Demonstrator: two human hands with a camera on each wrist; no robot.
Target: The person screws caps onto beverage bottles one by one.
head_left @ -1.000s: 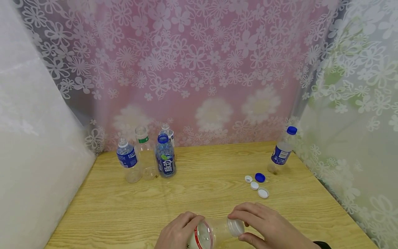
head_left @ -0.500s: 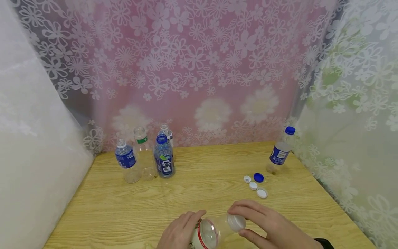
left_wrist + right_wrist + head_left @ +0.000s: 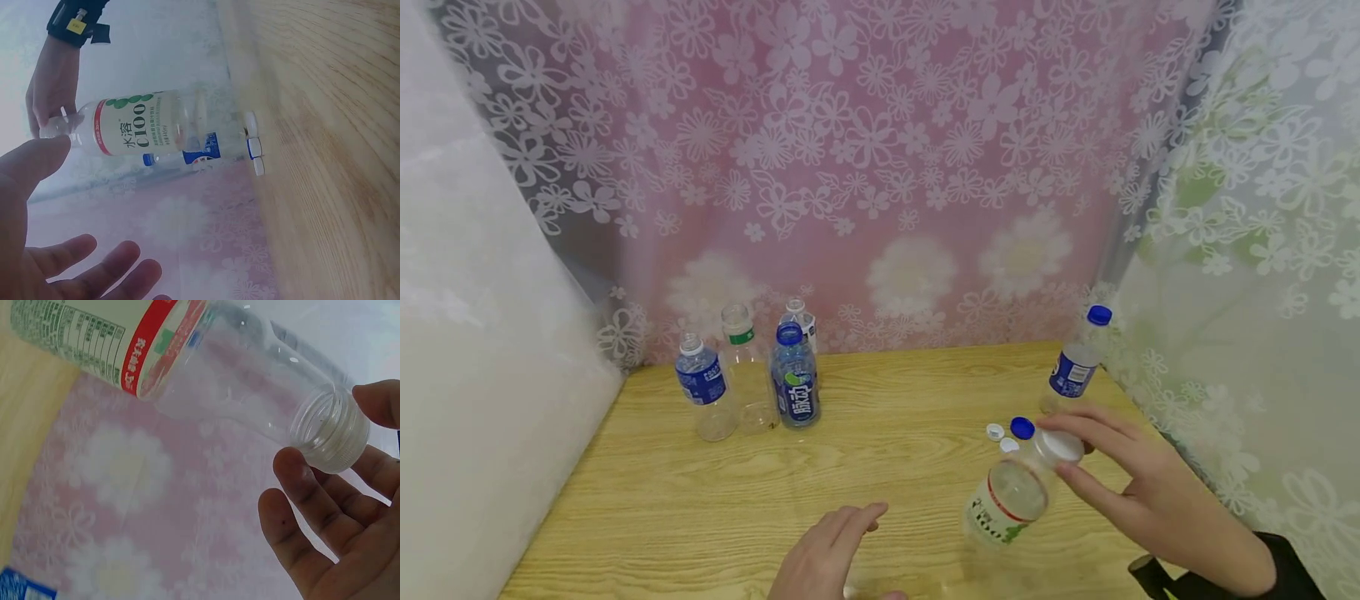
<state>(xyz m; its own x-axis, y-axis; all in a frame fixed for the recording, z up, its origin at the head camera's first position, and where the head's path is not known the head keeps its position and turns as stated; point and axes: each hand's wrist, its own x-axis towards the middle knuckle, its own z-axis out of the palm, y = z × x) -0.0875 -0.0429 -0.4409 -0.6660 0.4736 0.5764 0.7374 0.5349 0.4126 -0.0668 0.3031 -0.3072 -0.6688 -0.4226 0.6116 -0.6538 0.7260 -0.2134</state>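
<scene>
We list: right hand [image 3: 1138,483], pinching a C100 bottle [image 3: 1003,503] by its white cap [image 3: 1063,447], near right; left hand [image 3: 823,552], fingers loosely extended, near left; loose caps [image 3: 1022,428], right; four bottles [image 3: 795,393], far left; blue-capped bottle [image 3: 1072,375], far right.

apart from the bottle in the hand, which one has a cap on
The far-right bottle, with its blue cap on; the four bottles at left have open mouths.

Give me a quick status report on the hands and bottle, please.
Left hand holding nothing. Right hand gripping C100 bottle by its cap. Possible obstacle: loose caps behind it on table.
</scene>
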